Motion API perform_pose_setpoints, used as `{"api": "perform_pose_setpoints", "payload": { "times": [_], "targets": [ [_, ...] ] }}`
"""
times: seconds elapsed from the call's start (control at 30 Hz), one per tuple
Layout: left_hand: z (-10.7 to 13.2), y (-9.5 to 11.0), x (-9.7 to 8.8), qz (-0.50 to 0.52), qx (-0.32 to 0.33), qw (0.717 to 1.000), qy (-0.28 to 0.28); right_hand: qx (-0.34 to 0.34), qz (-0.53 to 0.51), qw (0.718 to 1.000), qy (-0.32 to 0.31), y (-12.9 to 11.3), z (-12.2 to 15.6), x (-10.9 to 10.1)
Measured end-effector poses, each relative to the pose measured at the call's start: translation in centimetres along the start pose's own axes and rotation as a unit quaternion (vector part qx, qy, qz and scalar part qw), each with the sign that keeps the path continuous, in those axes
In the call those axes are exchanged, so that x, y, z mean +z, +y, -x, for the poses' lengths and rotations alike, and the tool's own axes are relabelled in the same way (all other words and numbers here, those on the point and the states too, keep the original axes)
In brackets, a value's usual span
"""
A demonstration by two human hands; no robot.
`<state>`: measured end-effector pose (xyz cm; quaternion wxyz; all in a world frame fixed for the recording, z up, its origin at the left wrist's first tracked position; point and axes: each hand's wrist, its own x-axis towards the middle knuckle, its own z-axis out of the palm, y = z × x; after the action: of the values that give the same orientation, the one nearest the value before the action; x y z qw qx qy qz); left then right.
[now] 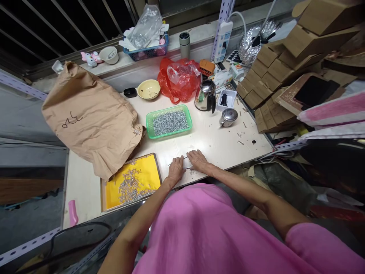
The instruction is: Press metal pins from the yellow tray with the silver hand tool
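Close to the front edge of the table, my left hand (176,168) and my right hand (197,160) lie side by side, fingers bent down. Between them is a small pale flat piece (186,163) with thin dark edges or rods, and both hands press and grip its ends. My fingers hide much of it, so its exact kind is unclear. To the left, a yellow-lined tray (155,171) holds many loose small metal pins (129,184). Beyond my hands stands a green plastic basket (148,129) full of short shiny metal pins (171,122).
A large brown paper sack (91,118) leans at the left. Behind are a yellow bowl (148,90), red plastic bags (182,82), a metal kettle (205,95) and a lidded metal pot (228,117). Cardboard boxes (268,76) are stacked right; a pink handle (72,213) lies front left.
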<state>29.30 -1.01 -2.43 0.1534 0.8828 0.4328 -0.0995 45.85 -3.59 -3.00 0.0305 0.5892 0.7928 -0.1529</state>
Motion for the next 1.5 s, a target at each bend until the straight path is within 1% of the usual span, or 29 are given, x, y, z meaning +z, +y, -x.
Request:
{"api": "perform_pose_setpoints", "payload": {
  "times": [0.07,0.17,0.3,0.47,0.67,0.77,0.9,1.0,1.07,1.13,1.2,1.27,1.4,1.5],
  "targets": [
    [-0.2,0.4,-0.3,-0.003,0.005,1.000,0.001,-0.014,0.003,1.000,0.000,0.3,0.1,0.0],
    [-1.0,1.1,-0.7,-0.005,0.033,0.999,-0.001,-0.042,0.015,0.999,0.005,0.6,0.0,-0.2],
    [-1.8,1.3,-1.0,-0.022,0.041,0.998,-0.037,-0.063,0.027,0.998,0.008,0.9,-0.4,-0.3],
    [-1.9,1.2,-0.9,-0.017,0.047,0.997,-0.065,-0.089,0.016,0.996,-0.018,1.2,-0.8,0.0],
    [-2.4,1.1,-0.6,-0.023,0.047,0.995,-0.079,-0.094,0.007,0.995,-0.042,1.3,-1.3,0.0],
    [-2.4,1.0,-0.6,-0.024,0.045,0.996,-0.076,-0.075,0.005,0.996,-0.046,1.1,-1.3,-0.1],
    [-1.5,1.2,-0.7,-0.020,0.029,0.999,-0.026,-0.036,-0.008,0.999,-0.023,1.3,-0.7,-0.8],
    [-0.2,1.7,-0.6,-0.014,0.024,1.000,0.010,-0.034,-0.032,0.998,-0.029,1.7,0.0,-1.4],
    [0.7,2.1,-0.4,-0.020,0.028,0.999,0.006,-0.026,-0.038,0.998,-0.035,1.9,0.2,-1.6],
    [1.4,2.5,-0.2,-0.027,0.035,0.999,-0.020,-0.004,-0.032,0.999,-0.036,2.0,0.0,-1.5],
    [1.9,2.8,0.0,-0.025,0.045,0.998,-0.047,0.009,-0.014,0.999,-0.035,2.1,-0.7,-1.3],
    [2.3,3.0,0.2,-0.011,0.056,0.997,-0.060,-0.003,0.009,0.999,-0.033,2.2,-2.0,-1.3],
    [3.0,3.1,0.2,0.039,0.077,0.995,-0.047,-0.031,0.042,0.998,-0.021,2.6,-5.0,-2.1],
    [3.9,2.5,-0.1,0.097,0.093,0.991,-0.027,-0.015,0.047,0.999,-0.015,2.3,-5.8,-2.9]
  ]
}}
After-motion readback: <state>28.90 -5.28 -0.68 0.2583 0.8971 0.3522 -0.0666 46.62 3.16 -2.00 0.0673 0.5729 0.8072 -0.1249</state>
